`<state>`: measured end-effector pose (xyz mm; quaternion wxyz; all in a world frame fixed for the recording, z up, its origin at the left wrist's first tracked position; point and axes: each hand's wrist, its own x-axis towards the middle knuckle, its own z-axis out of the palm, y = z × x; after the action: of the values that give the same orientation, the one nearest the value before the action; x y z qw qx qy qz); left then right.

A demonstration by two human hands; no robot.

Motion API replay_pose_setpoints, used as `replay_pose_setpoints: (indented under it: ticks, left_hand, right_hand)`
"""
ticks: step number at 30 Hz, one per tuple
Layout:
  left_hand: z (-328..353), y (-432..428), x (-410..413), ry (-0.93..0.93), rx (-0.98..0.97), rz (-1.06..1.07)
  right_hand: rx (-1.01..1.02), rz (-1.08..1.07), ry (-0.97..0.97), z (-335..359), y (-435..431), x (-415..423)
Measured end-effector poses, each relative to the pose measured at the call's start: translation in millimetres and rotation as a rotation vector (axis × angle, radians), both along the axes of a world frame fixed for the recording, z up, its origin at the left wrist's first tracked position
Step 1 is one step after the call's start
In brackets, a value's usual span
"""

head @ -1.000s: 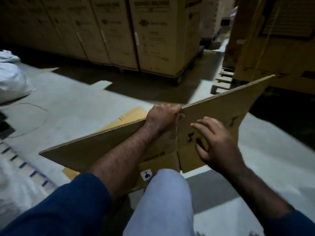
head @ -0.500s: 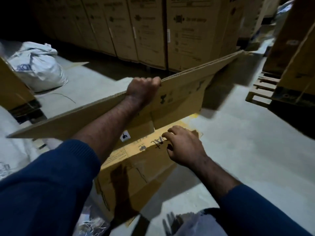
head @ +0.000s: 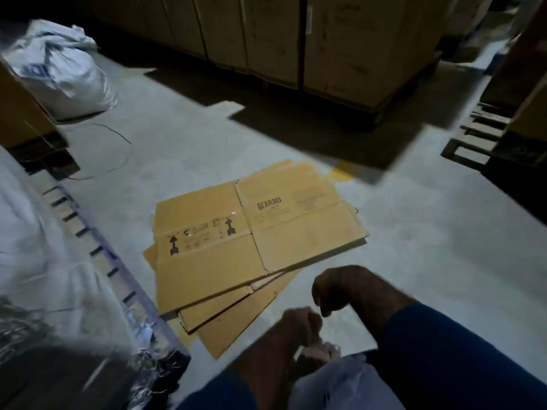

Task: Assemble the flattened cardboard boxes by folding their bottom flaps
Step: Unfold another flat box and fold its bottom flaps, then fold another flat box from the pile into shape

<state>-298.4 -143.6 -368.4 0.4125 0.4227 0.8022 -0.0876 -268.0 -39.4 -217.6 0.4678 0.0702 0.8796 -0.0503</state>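
Observation:
A stack of flattened cardboard boxes [head: 254, 241] lies on the concrete floor in front of me; the top one shows arrows and dark print. The corners of lower sheets [head: 236, 327] stick out at the near side. My right hand [head: 340, 288] hangs just off the stack's near right corner with its fingers loosely curled down and nothing in it. My left hand [head: 299, 324] is lower, close to my pale trouser knee [head: 340, 380], curled and blurred. Neither hand touches the stack. No raised box is in view.
A tied white sack [head: 62, 72] sits at the far left behind a carton on a pallet [head: 17, 119]. Tall cartons [head: 340, 39] line the back. A wooden pallet [head: 479, 134] stands at the right. White woven bags [head: 44, 261] crowd my left side.
The half-opened box that my left hand gripped by its top edge is gone from view. Both hands have dropped near my knee, and the view now looks down on the flat stack.

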Motion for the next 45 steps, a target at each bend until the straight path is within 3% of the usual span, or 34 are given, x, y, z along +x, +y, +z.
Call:
replay_pose_setpoints:
  ticks: [1,3,5,7,10,15,20,27,33,36,39,41,45]
  left_hand:
    - [-3.5,-0.9,14.7,0.022,0.033,-0.122]
    - [27.6,-9.3,40.0,-0.023,0.026,-0.029]
    - [56.1,-23.4,57.0,-0.046,-0.060,-0.225]
    - [67.5,-37.4,47.8,-0.171,-0.166,-0.180]
    - [42.6,-56.6,21.8,-0.055,-0.185,-0.073]
    - [98.4,-43.2,14.6,-0.028,0.036,-0.023]
    - [145.1,-12.3,29.5,0.054,0.139,-0.062]
    - [244.3,56.1,78.4,0.148,0.550,-0.062]
    - [309.9,122.8,217.1,-0.011,0.810,-0.300]
    - [325.3,153.9,303.4,-0.065,0.896,-0.447]
    - [327.3,183.0,383.1,-0.135,1.000,-0.514]
    - [325.8,201.8,433.4,-0.220,1.060,-0.533]
    - [332.1,237.1,531.9,-0.319,1.126,-0.610]
  right_hand:
    - [0.019,0.007,0.038,-1.5,2.8,3.0]
    - [0.044,0.016,0.098,-1.5,5.1,9.2]
    - [0.041,0.017,0.142,4.6,2.6,17.1]
    - [0.033,0.024,0.166,16.0,-3.5,25.2]
    - [0.042,0.025,0.204,31.2,-8.4,35.9]
    - [0.163,-0.029,0.424,60.5,-16.5,63.6]
    - [0.359,-0.164,0.735,97.1,-24.7,118.0]
    - [0.422,-0.516,0.837,132.4,2.1,232.5]
    - [0.389,-0.915,0.888,145.7,42.8,361.3]
    - [0.256,-1.160,0.945,161.7,71.5,429.6]
    - [0.258,-1.221,1.009,181.7,98.2,497.3]
    - [0.280,-1.326,1.107,184.5,112.1,546.3]
    - [0.289,-1.759,1.421,167.3,128.5,632.2]
